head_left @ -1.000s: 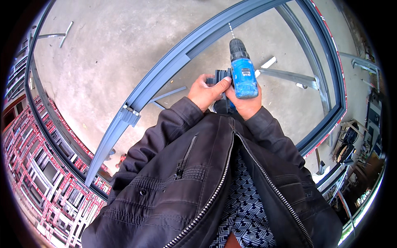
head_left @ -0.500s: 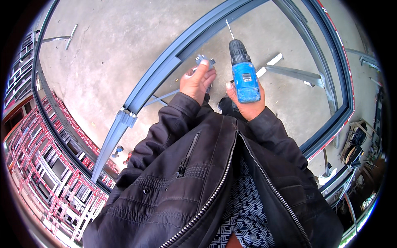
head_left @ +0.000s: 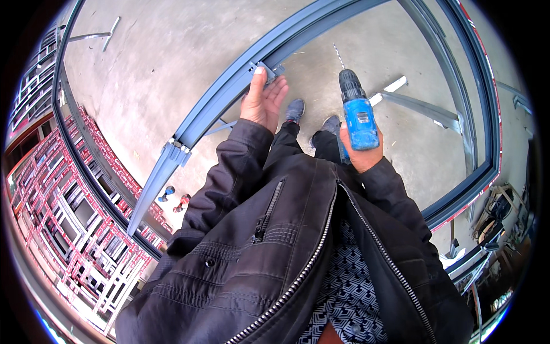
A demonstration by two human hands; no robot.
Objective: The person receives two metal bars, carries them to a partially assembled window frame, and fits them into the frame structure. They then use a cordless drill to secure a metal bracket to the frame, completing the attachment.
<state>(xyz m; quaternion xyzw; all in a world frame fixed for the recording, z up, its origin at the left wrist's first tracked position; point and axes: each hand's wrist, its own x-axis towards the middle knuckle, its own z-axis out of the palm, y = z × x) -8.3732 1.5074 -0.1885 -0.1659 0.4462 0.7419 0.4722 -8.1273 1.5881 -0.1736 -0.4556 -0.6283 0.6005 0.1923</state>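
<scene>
My left hand is at a long grey metal profile, part of a large frame. Its thumb presses a small grey metal bracket against the profile; the fingers partly hide the bracket. A blue cordless drill with a black chuck is in my right hand, the fingers wrapped around its grip. The drill's long, thin bit points up and away, touching nothing. Farther down the profile, a similar bracket sits at the joint with a tapering end piece.
Grey metal supports stand inside the frame over the concrete floor. Two power tools, one blue and one red, lie at lower left. Stacked red-and-white frames fill the left side. Clutter lies at right.
My left hand has brought the small bracket up and left onto the profile. The drill has shifted slightly right and down, still in my right hand. My feet now show more fully.
</scene>
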